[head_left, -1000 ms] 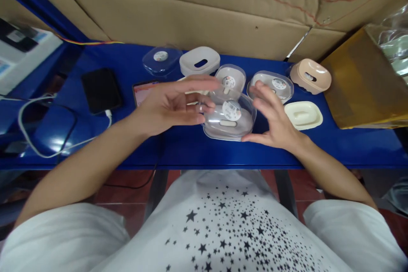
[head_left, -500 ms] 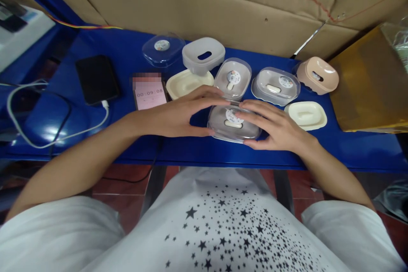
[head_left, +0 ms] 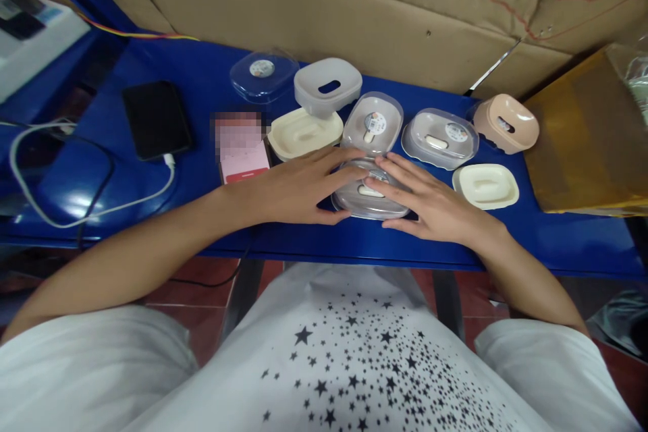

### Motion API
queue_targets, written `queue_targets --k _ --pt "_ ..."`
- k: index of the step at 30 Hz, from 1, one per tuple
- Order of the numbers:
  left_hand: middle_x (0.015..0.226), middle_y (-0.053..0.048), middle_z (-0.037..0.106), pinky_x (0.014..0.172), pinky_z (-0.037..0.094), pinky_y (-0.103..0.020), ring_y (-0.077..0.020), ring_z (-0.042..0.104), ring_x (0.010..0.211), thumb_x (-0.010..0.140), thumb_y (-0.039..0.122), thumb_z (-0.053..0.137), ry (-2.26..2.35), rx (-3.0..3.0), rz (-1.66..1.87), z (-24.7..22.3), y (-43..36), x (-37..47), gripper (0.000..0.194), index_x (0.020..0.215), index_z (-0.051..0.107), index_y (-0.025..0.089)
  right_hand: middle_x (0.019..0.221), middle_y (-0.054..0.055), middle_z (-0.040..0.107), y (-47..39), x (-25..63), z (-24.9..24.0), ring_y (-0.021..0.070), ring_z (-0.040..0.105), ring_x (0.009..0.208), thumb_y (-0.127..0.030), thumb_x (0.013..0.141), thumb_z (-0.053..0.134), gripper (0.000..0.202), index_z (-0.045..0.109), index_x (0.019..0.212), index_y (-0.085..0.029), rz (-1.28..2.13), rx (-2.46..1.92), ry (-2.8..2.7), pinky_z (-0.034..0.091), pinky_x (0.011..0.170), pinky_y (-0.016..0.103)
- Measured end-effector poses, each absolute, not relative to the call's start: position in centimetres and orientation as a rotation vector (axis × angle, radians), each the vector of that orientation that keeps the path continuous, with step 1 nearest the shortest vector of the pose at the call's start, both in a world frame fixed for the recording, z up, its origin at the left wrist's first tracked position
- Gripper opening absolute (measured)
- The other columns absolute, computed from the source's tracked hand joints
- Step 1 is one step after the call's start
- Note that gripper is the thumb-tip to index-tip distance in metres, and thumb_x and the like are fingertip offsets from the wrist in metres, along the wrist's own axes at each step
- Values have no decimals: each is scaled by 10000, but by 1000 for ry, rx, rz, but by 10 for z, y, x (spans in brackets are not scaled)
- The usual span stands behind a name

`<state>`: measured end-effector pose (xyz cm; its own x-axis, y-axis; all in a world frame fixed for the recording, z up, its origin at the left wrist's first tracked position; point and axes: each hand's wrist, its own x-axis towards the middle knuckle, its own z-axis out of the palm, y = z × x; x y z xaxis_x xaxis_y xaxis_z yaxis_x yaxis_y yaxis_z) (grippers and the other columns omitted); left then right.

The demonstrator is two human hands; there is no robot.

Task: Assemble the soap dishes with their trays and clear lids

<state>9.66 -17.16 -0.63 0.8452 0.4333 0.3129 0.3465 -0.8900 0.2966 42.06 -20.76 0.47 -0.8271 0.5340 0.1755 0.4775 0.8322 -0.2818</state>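
Observation:
A soap box with a clear lid (head_left: 362, 206) lies on the blue table near its front edge, in the middle. My left hand (head_left: 304, 187) rests on its left side, thumb at the front and fingers over the lid. On the right, my right hand (head_left: 430, 206) has its fingers spread across the lid's top and its thumb at the front rim. Both hands touch the box, and their fingertips nearly meet over the round label. Just behind it sits another lidded box (head_left: 387, 118), with a third lidded box (head_left: 440, 138) to the right.
Farther back are a clear lid (head_left: 264, 77), a white tray with a slot (head_left: 328, 84) and a cream dish (head_left: 304, 135). A phone (head_left: 246, 158) and black power bank (head_left: 156, 120) lie left. A pink holder (head_left: 506, 123), small cream dish (head_left: 486, 186) and taped carton (head_left: 590, 142) stand right.
My left hand has moved right, its fingers now farther over the lid. My right fingers have shifted slightly left across the top. The view has shifted a little.

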Motion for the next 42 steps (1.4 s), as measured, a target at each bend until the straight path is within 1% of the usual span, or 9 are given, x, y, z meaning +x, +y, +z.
queue_targets --k 4,6,10,15,17,20,26,36,42 --pt "1733 -236 500 1274 525 -572 -414 585 1547 1065 466 778 641 2922 469 -8 -175 95 645 1596 544 183 1895 101 275 -203 421 3 367 338 1725 -542 1070 725 927 215 1828 -385 348 -727 -2746 408 1360 669" --pt "1753 -242 481 1270 539 -541 -402 590 1553 1094 466 745 660 2971 475 -10 -179 95 636 1614 533 169 1880 116 313 -202 421 0 371 377 1703 -514 1077 725 908 231 1827 -379 327 -708 -2729 424 1347 670" --pt "1766 -306 426 1265 554 -479 -389 513 1624 1149 433 653 680 3000 559 -11 -188 97 627 1650 487 95 1857 122 360 -201 420 -4 371 385 1695 -438 1098 702 830 290 1815 -363 325 -723 -2705 439 1332 673" --pt "1803 -311 319 1257 567 -511 -409 410 1673 1180 406 564 721 2984 468 -8 -198 102 690 1744 357 66 1762 175 487 -203 416 -3 407 499 1601 -505 1048 748 778 464 1732 -267 303 -839 -2694 500 1276 669" --pt "1822 -293 270 1282 543 -526 -400 351 1698 1186 371 536 774 2982 431 -7 -203 105 688 1768 317 76 1770 189 473 -204 415 -3 421 504 1597 -517 1039 755 789 467 1727 -257 291 -858 -2694 503 1269 676" --pt "1821 -316 239 1332 481 -533 -387 262 1726 1185 280 499 836 3003 400 -8 -209 108 651 1754 318 21 1792 206 439 -207 413 -3 427 487 1615 -530 1054 734 785 455 1733 -253 241 -896 -2701 500 1269 682" --pt "1809 -353 258 1361 433 -556 -398 245 1734 1171 265 521 847 3005 393 -12 -211 112 658 1732 333 -23 1792 258 427 -207 414 -8 433 462 1643 -622 1040 727 854 458 1734 -204 101 -858 -2748 469 1305 671" --pt "1847 -333 199 1391 368 -573 -443 288 1726 1180 371 504 912 2897 433 -19 -209 111 704 1750 293 15 1765 259 475 -206 411 -16 425 483 1635 -613 1049 719 841 473 1725 -177 -31 -854 -2715 483 1300 654" --pt "1872 -263 211 1359 387 -618 -454 365 1697 1179 525 504 932 2897 450 -11 -188 103 762 1803 262 161 1699 217 580 -199 411 -10 426 563 1561 -617 1081 655 728 537 1673 -209 -112 -980 -2657 458 1272 669"
